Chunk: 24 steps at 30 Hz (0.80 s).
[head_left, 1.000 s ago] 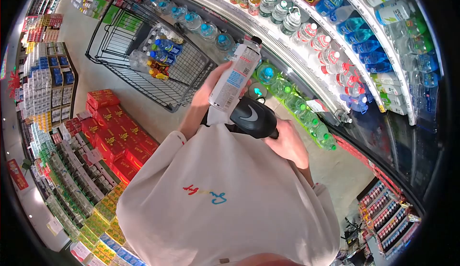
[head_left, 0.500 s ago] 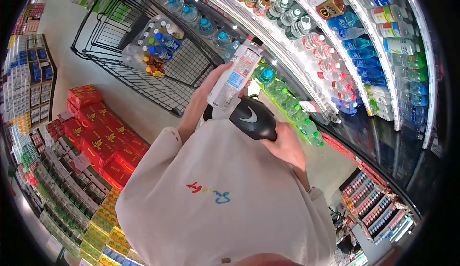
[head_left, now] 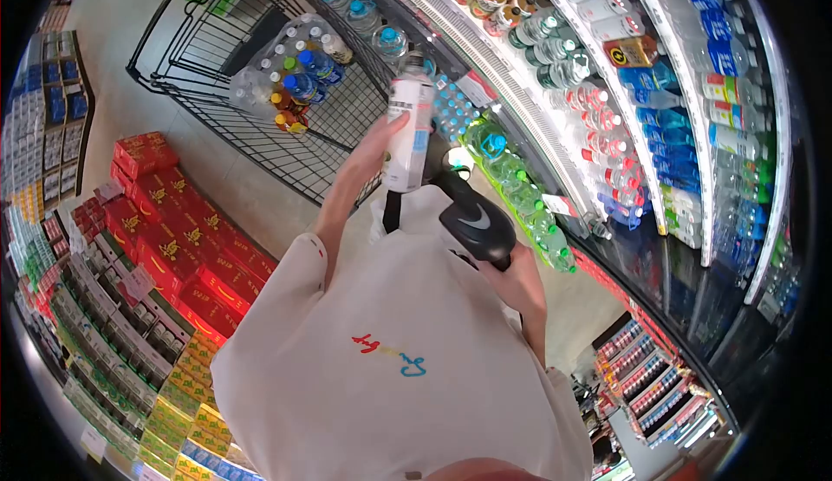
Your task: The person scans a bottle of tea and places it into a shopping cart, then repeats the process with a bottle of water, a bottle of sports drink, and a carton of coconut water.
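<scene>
My left hand [head_left: 374, 147] is closed around a white-labelled bottle [head_left: 407, 134] with a dark cap, held nearly upright above the cart's near corner. The label's blue patch shows on its right side. In my right hand [head_left: 520, 280] is a black handheld barcode scanner [head_left: 477, 228], gripped by its handle in front of my shirt. Its head points up and left, toward the lower end of the bottle, with a gap between them. The fingers under the scanner are partly hidden.
A black wire shopping cart [head_left: 208, 121] stands ahead, holding several drink bottles [head_left: 303, 78]. Lit drink shelves [head_left: 646, 130] curve along the right. Green-capped bottles [head_left: 520, 195] stand low beside them. Stacked red boxes [head_left: 178, 238] are on the left.
The bottle has moved left and turned more upright, its printed label rotating partly away from me. The scanner has shifted right and slightly down, widening the gap. My view has shifted a little.
</scene>
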Each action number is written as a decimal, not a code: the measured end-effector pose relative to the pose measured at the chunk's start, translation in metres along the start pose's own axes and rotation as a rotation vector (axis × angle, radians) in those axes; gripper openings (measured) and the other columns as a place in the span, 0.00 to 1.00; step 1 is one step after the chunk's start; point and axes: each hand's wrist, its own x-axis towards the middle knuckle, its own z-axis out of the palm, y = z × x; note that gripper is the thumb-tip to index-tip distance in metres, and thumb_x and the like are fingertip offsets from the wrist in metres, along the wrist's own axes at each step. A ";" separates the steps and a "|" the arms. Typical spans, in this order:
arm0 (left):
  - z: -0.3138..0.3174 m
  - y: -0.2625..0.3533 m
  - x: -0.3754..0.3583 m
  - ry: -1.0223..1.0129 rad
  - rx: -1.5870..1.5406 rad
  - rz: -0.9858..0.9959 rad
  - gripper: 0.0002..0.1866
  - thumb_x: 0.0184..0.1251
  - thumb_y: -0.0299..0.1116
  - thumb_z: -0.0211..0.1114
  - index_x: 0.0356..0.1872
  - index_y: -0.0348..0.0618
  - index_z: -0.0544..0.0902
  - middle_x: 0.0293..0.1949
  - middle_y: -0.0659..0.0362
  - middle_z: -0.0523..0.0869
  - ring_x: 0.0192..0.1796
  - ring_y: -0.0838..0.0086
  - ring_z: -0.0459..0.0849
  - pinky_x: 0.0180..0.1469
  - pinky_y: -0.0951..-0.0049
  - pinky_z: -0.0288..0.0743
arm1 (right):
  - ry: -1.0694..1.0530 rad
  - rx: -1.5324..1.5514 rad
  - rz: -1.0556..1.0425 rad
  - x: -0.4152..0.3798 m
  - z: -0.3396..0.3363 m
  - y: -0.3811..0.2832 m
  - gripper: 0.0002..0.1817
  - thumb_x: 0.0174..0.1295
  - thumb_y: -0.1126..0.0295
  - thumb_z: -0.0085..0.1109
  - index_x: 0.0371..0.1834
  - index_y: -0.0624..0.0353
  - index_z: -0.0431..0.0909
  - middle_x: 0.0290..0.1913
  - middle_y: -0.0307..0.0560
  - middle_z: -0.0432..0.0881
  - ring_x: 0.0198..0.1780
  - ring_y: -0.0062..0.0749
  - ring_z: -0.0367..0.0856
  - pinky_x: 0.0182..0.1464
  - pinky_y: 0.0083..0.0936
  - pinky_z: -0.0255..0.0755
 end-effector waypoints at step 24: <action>-0.278 -0.046 0.258 1.285 0.576 0.219 0.52 0.32 0.38 0.87 0.66 0.35 0.72 0.59 0.47 0.83 0.61 0.55 0.81 0.64 0.59 0.71 | 0.117 0.127 0.747 0.055 0.012 -0.016 0.16 0.60 0.63 0.71 0.24 0.64 0.79 0.19 0.37 0.78 0.21 0.20 0.73 0.25 0.24 0.67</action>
